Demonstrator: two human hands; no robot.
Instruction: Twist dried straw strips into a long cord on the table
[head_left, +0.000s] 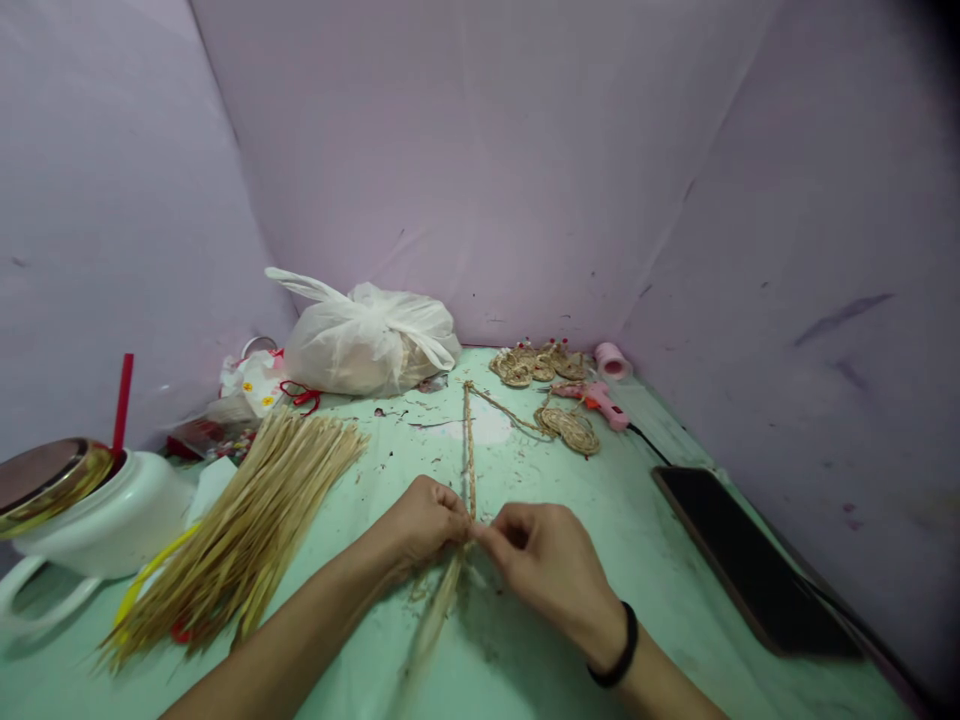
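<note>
A thin braided straw cord (470, 450) runs up the middle of the table, bends at its far end and leads right to a coiled straw piece (574, 430). My left hand (429, 522) is closed, its fingertips pinching the near end of the cord. Against it, my right hand (551, 560) pinches the same spot with thumb and fingers. Below both hands hang loose straw strands (435, 620), blurred toward the bottom. The exact crossing of the strands is hidden by my fingers. To the left of my left arm lies a bundle of dry straw (247, 520).
A white plastic bag (367, 340) sits at the back. Further right are coiled straw pieces (536, 365) with red-headed pins, a pink spool (613, 362) and a pink glue gun (600, 400). A phone (750, 560) lies at right, a white mug (112, 520) at left.
</note>
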